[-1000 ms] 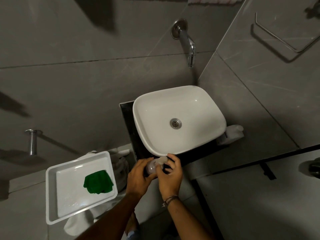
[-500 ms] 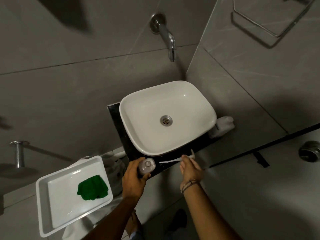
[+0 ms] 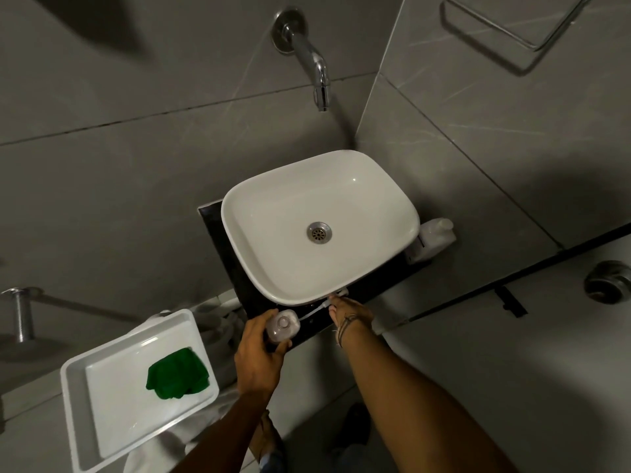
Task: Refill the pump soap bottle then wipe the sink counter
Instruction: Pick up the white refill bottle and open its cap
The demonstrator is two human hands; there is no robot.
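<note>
On dark counter [image 3: 375,288] at basin's front edge: left hand [image 3: 259,356] wraps open soap bottle [image 3: 282,325]; right hand [image 3: 350,312] pinches pump head [image 3: 336,295], tube trailing. Bottle likely light, slick; grip body sides.

a single head-worn view, wide-angle, looks steeply down from above. the white sink basin [image 3: 319,223] sits just right of frame centre, with the wall tap [image 3: 309,52] at upper centre, so the camera faces the tiled wall. both forearms enter from the bottom edge, and the left hand [image 3: 259,356] and right hand [image 3: 350,312] meet just below the basin, near the lens. a white tray [image 3: 73,397] fills the lower left. straight lines bend near the frame's edges.
</note>
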